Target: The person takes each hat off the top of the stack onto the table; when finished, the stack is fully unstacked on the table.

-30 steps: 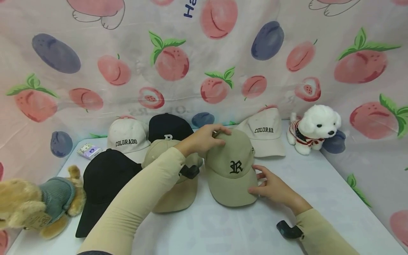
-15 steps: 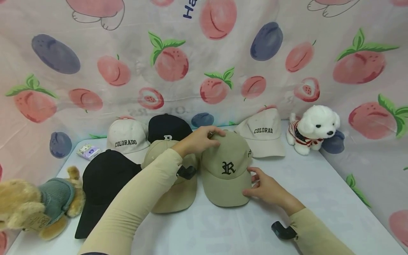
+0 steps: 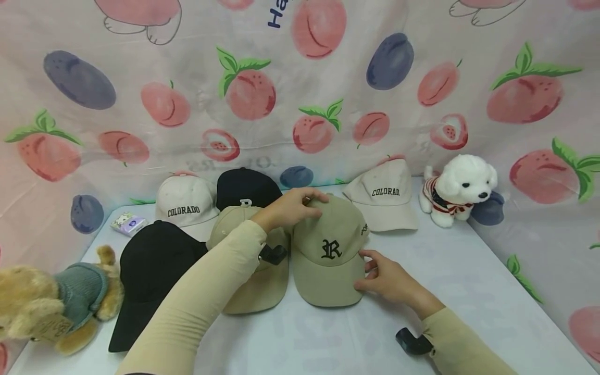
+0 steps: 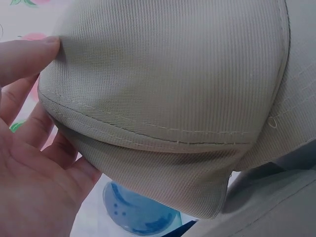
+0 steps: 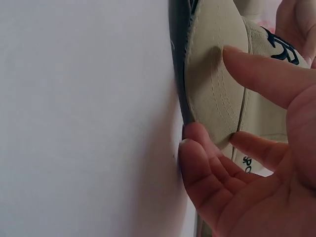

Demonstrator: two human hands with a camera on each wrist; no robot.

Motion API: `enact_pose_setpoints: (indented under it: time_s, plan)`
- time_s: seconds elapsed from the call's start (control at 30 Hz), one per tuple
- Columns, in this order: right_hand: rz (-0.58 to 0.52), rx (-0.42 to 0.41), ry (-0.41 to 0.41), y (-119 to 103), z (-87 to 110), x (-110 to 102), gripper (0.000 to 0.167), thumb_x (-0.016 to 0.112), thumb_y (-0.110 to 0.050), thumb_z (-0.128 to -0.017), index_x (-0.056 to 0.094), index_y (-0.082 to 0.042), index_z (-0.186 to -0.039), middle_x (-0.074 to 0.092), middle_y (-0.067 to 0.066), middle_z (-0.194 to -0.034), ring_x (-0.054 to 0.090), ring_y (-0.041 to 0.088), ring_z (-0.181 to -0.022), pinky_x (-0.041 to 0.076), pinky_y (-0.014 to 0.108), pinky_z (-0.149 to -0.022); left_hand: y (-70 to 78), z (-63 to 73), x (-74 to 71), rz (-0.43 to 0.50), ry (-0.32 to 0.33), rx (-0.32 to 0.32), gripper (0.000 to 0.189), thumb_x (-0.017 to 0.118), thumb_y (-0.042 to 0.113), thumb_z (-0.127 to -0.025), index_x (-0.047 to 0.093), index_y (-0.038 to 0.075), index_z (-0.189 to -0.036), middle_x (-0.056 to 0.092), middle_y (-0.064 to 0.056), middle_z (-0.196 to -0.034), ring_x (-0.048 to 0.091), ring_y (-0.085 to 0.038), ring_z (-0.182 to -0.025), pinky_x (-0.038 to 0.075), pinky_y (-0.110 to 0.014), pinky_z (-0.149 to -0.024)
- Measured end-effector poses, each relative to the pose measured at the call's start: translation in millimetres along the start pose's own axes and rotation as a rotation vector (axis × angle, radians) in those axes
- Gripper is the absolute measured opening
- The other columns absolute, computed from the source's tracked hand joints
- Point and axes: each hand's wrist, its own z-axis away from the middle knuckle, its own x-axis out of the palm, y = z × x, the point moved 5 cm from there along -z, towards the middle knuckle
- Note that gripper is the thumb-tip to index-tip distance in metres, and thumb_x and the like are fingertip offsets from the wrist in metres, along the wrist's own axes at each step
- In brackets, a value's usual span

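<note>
A khaki baseball cap (image 3: pixel 323 284) with a dark gothic letter on its front sits on the white table, brim toward me. My left hand (image 3: pixel 291 208) grips its crown from the upper left; in the left wrist view, the thumb lies on the ribbed crown (image 4: pixel 163 74) and the fingers go behind its edge. At the right side of the brim (image 5: pixel 210 89), my right hand (image 3: pixel 386 277) pinches, thumb on top and fingertips along and below the edge. Just left, close beside it, a tan cap (image 3: pixel 258 294) is partly hidden by my left forearm.
On the left are a black cap (image 3: pixel 152 271), a white cap (image 3: pixel 185 200), a navy cap (image 3: pixel 244 185), a small purple-and-white packet (image 3: pixel 128 224) and a brown plush dog (image 3: pixel 61 297). Behind at right stand another white cap (image 3: pixel 386 200) and a white plush dog (image 3: pixel 461 185). A fruit-print curtain (image 3: pixel 281 94) hangs behind.
Both hands have shifted the khaki cap to the left, up beside the tan cap. Its letter has turned slightly leftward, and more of the white cap behind shows. The other caps stay put.
</note>
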Motion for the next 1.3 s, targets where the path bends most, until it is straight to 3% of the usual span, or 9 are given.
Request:
enact_pose_setpoints:
  time_s: [0.23, 0.8, 1.3]
  plan:
    - [-0.030, -0.012, -0.005, -3.0, -0.1, 3.4, 0.078, 0.086, -0.020, -0.080, 0.046, 0.003, -0.142, 0.058, 0.018, -0.122, 0.063, 0.017, -0.089, 0.051, 0.034, -0.072, -4.2, 6.1, -1.4, 0.005, 0.000, -0.007, 0.032, 0.068, 0.016, -0.097, 0.066, 0.015, -0.129, 0.059, -0.002, -0.134, 0.057, -0.022, -0.117, 0.048, -0.038, -0.095]
    - [-0.026, -0.037, -0.043, -5.5, -7.5, 7.9, 0.080, 0.085, -0.021, -0.081, 0.044, 0.004, -0.145, 0.056, 0.018, -0.122, 0.059, 0.018, -0.088, 0.050, 0.033, -0.072, -7.7, 15.9, -7.7, -0.010, 0.019, -0.042, 0.034, 0.069, 0.018, -0.097, 0.066, 0.015, -0.130, 0.057, -0.002, -0.135, 0.056, -0.024, -0.117, 0.048, -0.040, -0.094]
    - [-0.027, -0.048, -0.047, -5.2, -6.8, 5.0, 0.081, 0.084, -0.023, -0.082, 0.043, 0.003, -0.146, 0.055, 0.021, -0.127, 0.061, 0.017, -0.089, 0.050, 0.034, -0.072, -10.2, 21.0, -8.9, -0.003, 0.033, -0.020, 0.037, 0.070, 0.012, -0.095, 0.064, 0.008, -0.131, 0.057, -0.010, -0.137, 0.057, -0.029, -0.118, 0.047, -0.039, -0.097]
